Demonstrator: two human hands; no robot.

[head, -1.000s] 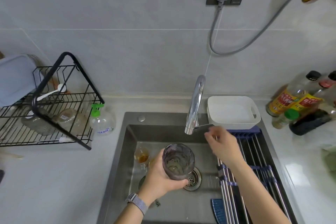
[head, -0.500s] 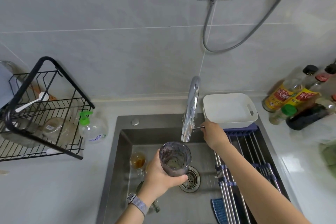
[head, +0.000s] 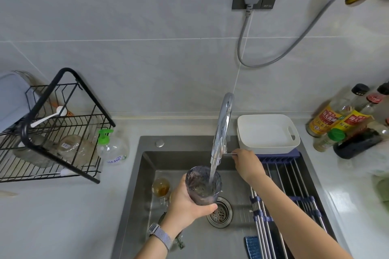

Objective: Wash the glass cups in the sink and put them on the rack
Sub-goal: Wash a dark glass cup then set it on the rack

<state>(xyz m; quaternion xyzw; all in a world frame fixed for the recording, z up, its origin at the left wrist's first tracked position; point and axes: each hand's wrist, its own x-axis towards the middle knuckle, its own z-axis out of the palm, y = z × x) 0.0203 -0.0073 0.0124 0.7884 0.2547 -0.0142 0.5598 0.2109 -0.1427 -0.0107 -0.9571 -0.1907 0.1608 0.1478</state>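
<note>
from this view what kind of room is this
Most likely a home kitchen. A steel sink is set into a pale countertop with a running faucet, a black dish rack stands to its left, and sauce bottles are grouped at the right against the tiled wall.

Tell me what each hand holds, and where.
Left hand grips the glass cup around its lower body. Right hand pinches the tap lever at its tip.
</note>
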